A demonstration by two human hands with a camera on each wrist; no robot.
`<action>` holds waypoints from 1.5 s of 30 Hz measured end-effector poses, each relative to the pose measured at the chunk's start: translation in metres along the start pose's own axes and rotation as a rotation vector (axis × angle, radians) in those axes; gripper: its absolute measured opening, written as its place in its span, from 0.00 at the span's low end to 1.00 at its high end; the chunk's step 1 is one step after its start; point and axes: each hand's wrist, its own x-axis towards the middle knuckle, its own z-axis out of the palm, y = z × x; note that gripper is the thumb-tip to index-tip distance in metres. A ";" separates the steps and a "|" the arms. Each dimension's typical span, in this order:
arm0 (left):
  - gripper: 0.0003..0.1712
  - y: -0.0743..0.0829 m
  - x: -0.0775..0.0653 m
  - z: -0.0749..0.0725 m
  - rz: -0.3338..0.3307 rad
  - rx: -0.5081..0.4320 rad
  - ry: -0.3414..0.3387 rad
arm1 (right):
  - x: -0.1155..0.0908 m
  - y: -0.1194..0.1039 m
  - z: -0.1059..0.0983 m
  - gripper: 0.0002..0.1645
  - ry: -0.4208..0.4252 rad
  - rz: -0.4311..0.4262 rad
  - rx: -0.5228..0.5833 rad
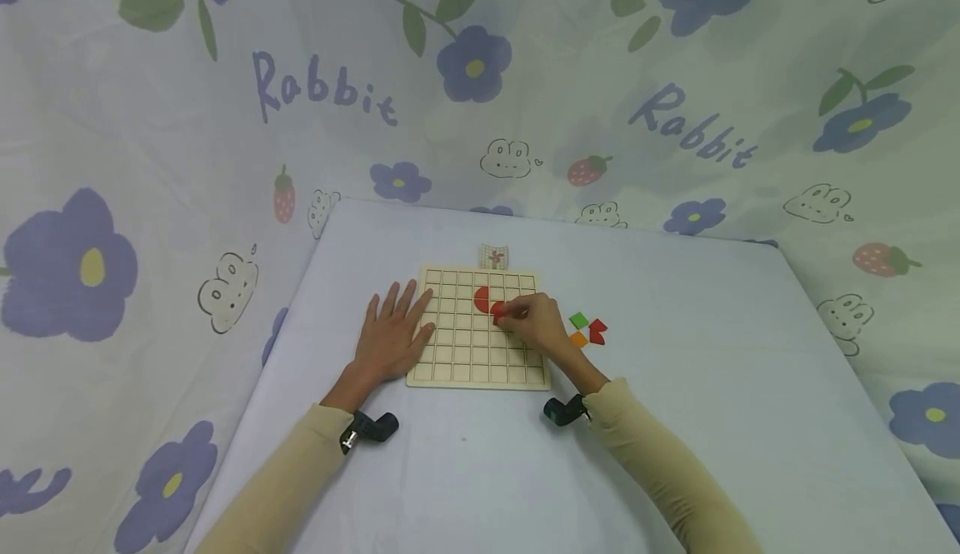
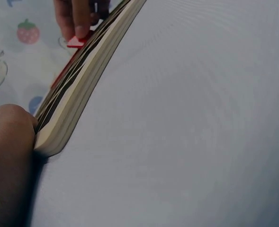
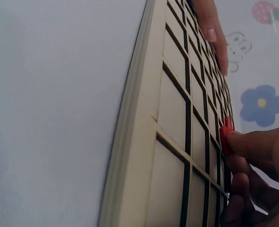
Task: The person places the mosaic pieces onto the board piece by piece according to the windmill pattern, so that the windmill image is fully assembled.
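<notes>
A wooden grid board (image 1: 461, 354) lies on the white table, divided into square cells by raised strips. My left hand (image 1: 388, 339) rests flat with fingers spread, its fingertips and thumb over the board's left edge. With thumb and fingers my right hand (image 1: 536, 321) pinches a small red tile (image 3: 225, 138) over the right half of the grid. Just left of that tile, red pieces with a curved outer edge (image 1: 481, 299) sit in the upper middle cells. The right fingers partly hide the pinched tile.
Right of the board lie loose tiles: a green one (image 1: 578, 320), an orange one (image 1: 578, 339) and red ones (image 1: 597, 331). Behind the board's top edge is a small pattern card (image 1: 494, 257) with a red figure on a grid. A printed curtain (image 1: 555, 121) hangs behind the table.
</notes>
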 end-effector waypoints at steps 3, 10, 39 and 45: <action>0.37 0.000 0.000 -0.001 0.005 0.000 0.009 | -0.001 -0.002 0.002 0.06 -0.014 -0.013 -0.074; 0.37 0.000 0.000 -0.001 0.009 -0.022 0.014 | -0.003 -0.006 0.003 0.05 -0.047 -0.023 -0.194; 0.36 -0.001 0.000 0.001 0.018 -0.021 0.017 | -0.036 0.049 -0.062 0.10 0.098 0.089 -0.277; 0.36 -0.001 -0.001 0.003 0.014 -0.022 0.019 | -0.044 0.070 -0.079 0.15 0.164 0.110 -0.350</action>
